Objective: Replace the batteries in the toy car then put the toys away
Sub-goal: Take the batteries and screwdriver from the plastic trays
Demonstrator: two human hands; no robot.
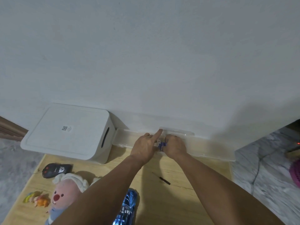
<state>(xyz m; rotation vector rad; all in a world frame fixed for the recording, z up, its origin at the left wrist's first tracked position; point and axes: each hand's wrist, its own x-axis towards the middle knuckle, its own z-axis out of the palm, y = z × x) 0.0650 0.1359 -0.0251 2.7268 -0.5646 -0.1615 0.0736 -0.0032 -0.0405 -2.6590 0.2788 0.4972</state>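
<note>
— Head view first: where are your hands?

— Both reach forward to the clear box that lies against the wall at the far edge of the wooden table. Your left hand has its forefinger stretched out toward the box's far rim, the other fingers curled. Your right hand is curled round a small blue-and-white pack held between the two hands; your left fingers touch it too, but you cannot tell from here whether they pinch it.

— And the toy car?

— Your blue toy car lies on the table close to you, between your forearms, partly hidden by the left one. A small screwdriver lies on the wood just beyond it, apart from it.

— What else do you have there?

— A white bin with its lid on stands left of the clear box, touching it. Nearer you on the left lie a black remote, a pink plush toy and a small colourful toy beside it.
</note>
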